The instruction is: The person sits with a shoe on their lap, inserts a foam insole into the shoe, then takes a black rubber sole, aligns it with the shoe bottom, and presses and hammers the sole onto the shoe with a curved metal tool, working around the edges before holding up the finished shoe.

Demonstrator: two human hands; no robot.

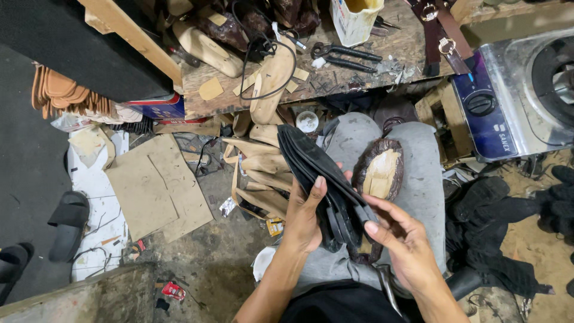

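Observation:
My left hand (304,216) grips a stack of several thin black rubber soles (314,167), thumb across the top one, the stack fanning up and to the left. My right hand (405,242) touches the near end of the same stack with its fingertips, thumb on the sole edges. A dark brown shoe upper on a last (379,170), its pale bottom facing up, rests on my grey-trousered lap just right of the soles.
A wooden workbench (359,66) at the top carries pliers (345,55), a white tub (355,18), brown straps (442,36) and wooden lasts. Tan leather pieces (257,173) and cardboard sheets (156,185) lie left. A metal appliance (520,90) stands right, black cloth (508,221) below it.

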